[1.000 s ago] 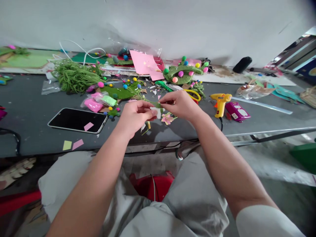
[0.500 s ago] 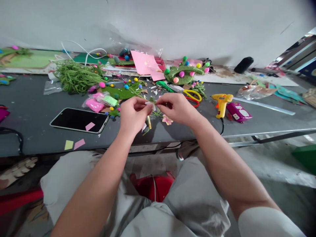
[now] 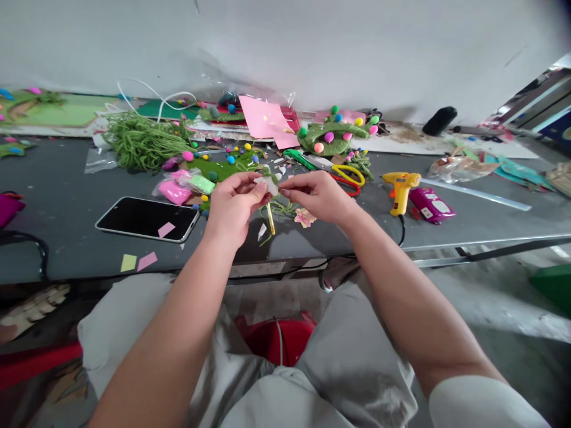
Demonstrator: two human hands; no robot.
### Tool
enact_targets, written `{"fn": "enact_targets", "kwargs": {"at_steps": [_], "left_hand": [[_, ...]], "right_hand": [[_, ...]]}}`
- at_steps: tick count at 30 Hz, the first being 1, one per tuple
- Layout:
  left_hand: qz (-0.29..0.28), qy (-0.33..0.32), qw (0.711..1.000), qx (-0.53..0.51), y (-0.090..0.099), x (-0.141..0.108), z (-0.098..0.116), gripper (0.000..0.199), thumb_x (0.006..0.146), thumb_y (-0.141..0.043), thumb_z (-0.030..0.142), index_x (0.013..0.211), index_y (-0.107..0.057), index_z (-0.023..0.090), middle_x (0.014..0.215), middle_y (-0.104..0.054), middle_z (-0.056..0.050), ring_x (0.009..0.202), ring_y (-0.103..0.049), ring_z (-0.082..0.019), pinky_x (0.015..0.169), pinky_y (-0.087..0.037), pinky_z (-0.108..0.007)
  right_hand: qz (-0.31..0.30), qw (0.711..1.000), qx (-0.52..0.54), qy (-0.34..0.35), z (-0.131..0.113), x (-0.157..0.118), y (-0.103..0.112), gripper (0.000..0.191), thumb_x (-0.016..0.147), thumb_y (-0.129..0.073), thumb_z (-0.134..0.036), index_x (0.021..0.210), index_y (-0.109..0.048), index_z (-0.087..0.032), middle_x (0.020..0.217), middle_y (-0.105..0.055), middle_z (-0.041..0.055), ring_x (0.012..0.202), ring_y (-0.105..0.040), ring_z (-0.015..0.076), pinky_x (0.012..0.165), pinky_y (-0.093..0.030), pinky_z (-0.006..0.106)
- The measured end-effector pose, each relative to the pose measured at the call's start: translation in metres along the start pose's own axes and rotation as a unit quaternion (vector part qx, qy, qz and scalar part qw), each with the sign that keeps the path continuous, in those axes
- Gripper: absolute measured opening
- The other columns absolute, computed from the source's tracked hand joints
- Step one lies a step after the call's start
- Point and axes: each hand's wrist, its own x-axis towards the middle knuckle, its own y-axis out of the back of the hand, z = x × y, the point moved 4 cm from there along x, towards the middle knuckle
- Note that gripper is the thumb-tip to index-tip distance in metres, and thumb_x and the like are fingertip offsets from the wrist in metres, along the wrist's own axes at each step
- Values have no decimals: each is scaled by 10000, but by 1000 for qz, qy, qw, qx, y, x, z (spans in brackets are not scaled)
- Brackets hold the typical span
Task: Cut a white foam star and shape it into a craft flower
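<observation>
My left hand (image 3: pixel 234 207) is closed, with a small white piece (image 3: pixel 270 186) like folded paper pinched between thumb and fingertips. A bit of green shows at the top of that piece. My right hand (image 3: pixel 322 195) is closed too, its fingertips pressed together just right of the white piece; what they hold, if anything, is too small to make out. Below the hands lie a yellow pencil (image 3: pixel 270 220), green yarn strands (image 3: pixel 282 208), a white scrap (image 3: pixel 262 231) and a pink flower cutout (image 3: pixel 304 217).
A phone (image 3: pixel 147 219) lies at left with paper scraps. Behind are a green yarn bundle (image 3: pixel 145 141), pink clay packets (image 3: pixel 175 191), a pink sheet (image 3: pixel 267 120) and red-and-yellow-handled scissors (image 3: pixel 348 173). A yellow glue gun (image 3: pixel 400 191) and purple pack (image 3: pixel 432 204) stand right.
The white piece has turned and shows more of its face above my left fingertips. My right hand has shifted slightly. The view has moved a little.
</observation>
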Motion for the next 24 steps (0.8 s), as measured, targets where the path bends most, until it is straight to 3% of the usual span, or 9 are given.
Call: {"fn": "enact_targets", "kwargs": {"at_steps": [5, 10, 15, 19, 24], "left_hand": [[-59, 15, 993, 100, 1, -3, 5, 283, 611, -911, 212, 835, -743, 170, 732, -741, -21, 699, -711, -171, 703, -601, -303], [-111, -71, 948, 290, -3, -7, 9, 203, 724, -866, 271, 855, -742, 179, 804, -780, -51, 732, -734, -195, 712, -588, -305], [-91, -142, 913, 373, -6, -11, 12, 106, 792, -787, 255, 858, -737, 189, 778, -763, -47, 713, -714, -190, 676, -558, -294], [-52, -148, 920, 358, -5, -11, 11, 121, 781, -802, 262, 834, -715, 196, 767, -756, -39, 702, -711, -184, 672, -555, -291], [-5, -126, 952, 278, -1, -7, 6, 181, 771, -825, 288, 866, -703, 194, 767, -754, -42, 699, -737, -196, 667, -587, -305]], "right_hand": [[5, 1000, -25, 0, 4, 1, 9, 238, 858, -637, -180, 973, -843, -151, 868, -794, 48, 751, -658, 171, 705, -483, 290], [1, 995, -103, 16, -5, -2, 12, 205, 860, -618, -151, 898, -819, -140, 797, -767, 42, 685, -609, 143, 671, -429, 279], [0, 990, -140, 12, -11, -5, 8, 182, 848, -615, -174, 849, -796, -148, 734, -722, 23, 642, -550, 132, 640, -377, 283], [27, 989, -146, 7, -15, -5, 6, 183, 861, -608, -185, 869, -786, -144, 733, -708, 26, 651, -543, 139, 644, -368, 284], [59, 985, -159, 19, -21, -6, 4, 190, 896, -605, -195, 894, -787, -140, 799, -736, 45, 678, -563, 145, 661, -389, 281]]}}
